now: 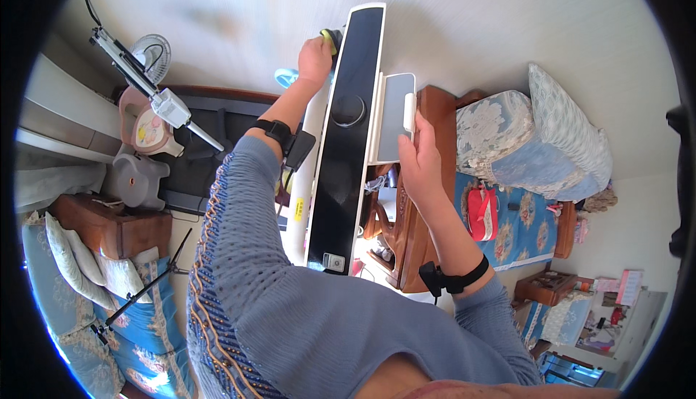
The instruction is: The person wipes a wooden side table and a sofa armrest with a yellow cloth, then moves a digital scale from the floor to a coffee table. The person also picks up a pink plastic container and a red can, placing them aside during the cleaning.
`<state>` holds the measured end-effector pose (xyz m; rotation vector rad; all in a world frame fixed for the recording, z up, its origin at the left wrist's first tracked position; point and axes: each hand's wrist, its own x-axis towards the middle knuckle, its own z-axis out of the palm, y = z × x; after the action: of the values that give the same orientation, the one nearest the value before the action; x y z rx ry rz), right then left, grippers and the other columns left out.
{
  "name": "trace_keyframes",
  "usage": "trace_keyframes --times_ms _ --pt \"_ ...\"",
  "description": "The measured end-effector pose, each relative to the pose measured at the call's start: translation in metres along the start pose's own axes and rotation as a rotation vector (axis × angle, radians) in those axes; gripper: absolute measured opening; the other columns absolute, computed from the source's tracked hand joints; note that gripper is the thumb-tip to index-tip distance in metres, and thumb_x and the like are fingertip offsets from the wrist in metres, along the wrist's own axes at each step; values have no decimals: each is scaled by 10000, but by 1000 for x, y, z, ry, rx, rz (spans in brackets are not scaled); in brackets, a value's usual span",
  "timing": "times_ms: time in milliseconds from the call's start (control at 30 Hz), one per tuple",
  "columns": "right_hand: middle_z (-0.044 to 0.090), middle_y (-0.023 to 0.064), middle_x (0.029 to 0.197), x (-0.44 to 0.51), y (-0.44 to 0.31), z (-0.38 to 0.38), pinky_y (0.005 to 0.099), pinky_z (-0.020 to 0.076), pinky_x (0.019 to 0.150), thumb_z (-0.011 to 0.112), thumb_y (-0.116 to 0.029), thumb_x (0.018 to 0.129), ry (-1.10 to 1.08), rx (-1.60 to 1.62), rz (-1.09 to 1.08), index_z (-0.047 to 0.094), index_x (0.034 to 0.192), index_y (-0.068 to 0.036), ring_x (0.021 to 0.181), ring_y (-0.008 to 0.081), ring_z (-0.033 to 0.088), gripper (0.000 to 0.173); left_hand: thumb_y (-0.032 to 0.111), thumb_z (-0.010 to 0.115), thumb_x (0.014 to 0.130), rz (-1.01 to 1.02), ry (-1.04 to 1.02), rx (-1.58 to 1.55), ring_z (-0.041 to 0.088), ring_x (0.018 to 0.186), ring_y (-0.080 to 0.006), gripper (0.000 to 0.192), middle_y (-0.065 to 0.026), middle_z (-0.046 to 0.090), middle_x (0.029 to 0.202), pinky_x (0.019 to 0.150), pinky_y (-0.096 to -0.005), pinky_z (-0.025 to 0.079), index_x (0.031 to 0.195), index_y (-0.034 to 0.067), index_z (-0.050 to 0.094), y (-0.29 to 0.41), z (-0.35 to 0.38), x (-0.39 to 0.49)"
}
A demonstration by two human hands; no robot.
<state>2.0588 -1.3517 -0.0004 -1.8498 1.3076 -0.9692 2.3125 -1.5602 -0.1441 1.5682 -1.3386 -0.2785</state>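
Observation:
A long white-framed appliance with a glossy black face and a round dial-like part stands before me. My left hand is closed on a dark grey cloth with a yellow-green edge, by the appliance's far left side. Jutting from its right side is a grey panel with a white rim and a raised white grip. My right hand holds this panel at the grip, thumb on its face and fingers around the outer edge. Both wrists wear black straps with small devices.
Right of the appliance stands a carved wooden cabinet, then a blue floral-covered seat with a red bag. At left are a grey stool, a small chair, a fan, a white pole-mounted device and a black tripod.

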Motion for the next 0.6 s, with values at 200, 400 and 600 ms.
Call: trace_keyframes --times_ms 200,400,600 --pt "586 250 1351 -1 4 1 380 474 1014 528 -175 1026 28 -27 -44 361 1485 52 1192 292 619 539 146 583 974 100 115 -43 589 939 -454 176 -252 635 963 837 -522 475 947 -22 628 -2 -49 -51" --pt "621 248 1283 1 9 4 382 489 983 547 -199 1019 53 -9 -40 398 1466 51 1137 286 640 534 91 597 919 344 -244 -34 616 908 -422 88 -198 616 917 806 -506 504 877 23 631 15 -71 -130" --pt "646 218 1198 2 13 1 364 519 893 560 -215 1017 37 -25 -41 405 1458 54 1003 241 661 540 96 606 927 197 -332 -7 618 894 -420 69 -189 609 926 787 -492 516 923 36 640 44 -133 -227"
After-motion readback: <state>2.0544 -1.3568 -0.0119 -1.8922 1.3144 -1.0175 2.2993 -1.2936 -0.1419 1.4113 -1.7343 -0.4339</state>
